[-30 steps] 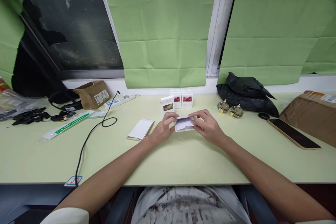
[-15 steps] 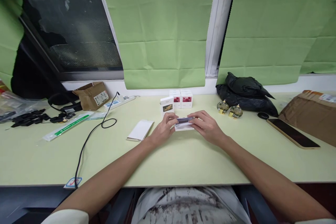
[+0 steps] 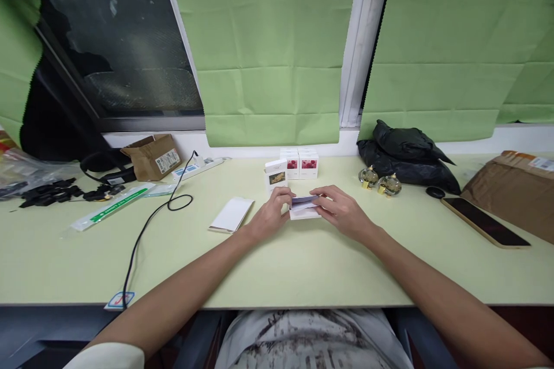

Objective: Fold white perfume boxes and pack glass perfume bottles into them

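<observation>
Between my two hands is a small white box [image 3: 305, 214], its upper side open toward me with a greyish inside showing. My left hand [image 3: 272, 211] has its fingers closed on the box's left end. On the right end, the thumb and fingers of my right hand [image 3: 341, 209] pinch the box's edge. Just behind stands an upright white carton [image 3: 276, 176] with a dark and gold picture. A flat piece of folded white card [image 3: 231, 214] lies left of my left hand.
White boxes with red pictures [image 3: 308, 164] stand behind my hands. Two glass bottles with gold parts [image 3: 389, 184], a black plastic bag [image 3: 407, 155], a phone [image 3: 485, 222] and a brown parcel [image 3: 515, 190] lie right. A black cable [image 3: 142, 230], power strip [image 3: 201, 168] and cardboard box [image 3: 153, 157] are left.
The small box has tipped slightly in my hands, so more of its pale front side and inside shows. Both hands keep hold of its ends.
</observation>
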Demonstrator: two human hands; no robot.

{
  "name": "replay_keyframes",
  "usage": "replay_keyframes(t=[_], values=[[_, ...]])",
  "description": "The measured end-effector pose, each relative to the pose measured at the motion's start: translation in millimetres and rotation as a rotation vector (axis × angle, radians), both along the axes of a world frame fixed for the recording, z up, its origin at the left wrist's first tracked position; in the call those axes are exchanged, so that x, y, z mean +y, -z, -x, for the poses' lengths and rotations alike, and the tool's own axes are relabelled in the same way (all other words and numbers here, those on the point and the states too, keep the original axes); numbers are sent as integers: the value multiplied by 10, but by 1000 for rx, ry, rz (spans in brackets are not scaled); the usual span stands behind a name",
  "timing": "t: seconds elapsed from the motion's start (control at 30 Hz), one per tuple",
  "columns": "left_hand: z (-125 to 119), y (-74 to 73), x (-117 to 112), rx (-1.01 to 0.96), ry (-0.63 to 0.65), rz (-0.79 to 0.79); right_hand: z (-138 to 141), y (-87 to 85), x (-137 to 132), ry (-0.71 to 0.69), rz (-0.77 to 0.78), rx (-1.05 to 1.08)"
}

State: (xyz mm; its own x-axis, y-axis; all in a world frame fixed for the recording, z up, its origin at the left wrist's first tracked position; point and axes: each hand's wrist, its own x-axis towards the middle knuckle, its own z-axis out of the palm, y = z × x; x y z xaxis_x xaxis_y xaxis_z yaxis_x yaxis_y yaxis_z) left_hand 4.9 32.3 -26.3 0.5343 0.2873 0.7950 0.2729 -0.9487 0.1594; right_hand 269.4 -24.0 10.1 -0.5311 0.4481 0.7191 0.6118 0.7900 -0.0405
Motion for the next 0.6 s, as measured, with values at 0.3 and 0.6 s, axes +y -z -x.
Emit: replay_keyframes(t=[0.3, 0.6], values=[[-39, -39, -38, -159, 88, 238, 4, -57, -31, -21, -28, -52], [-46, -74, -87, -17, 28, 220, 12, -40, -51, 21, -157, -170]])
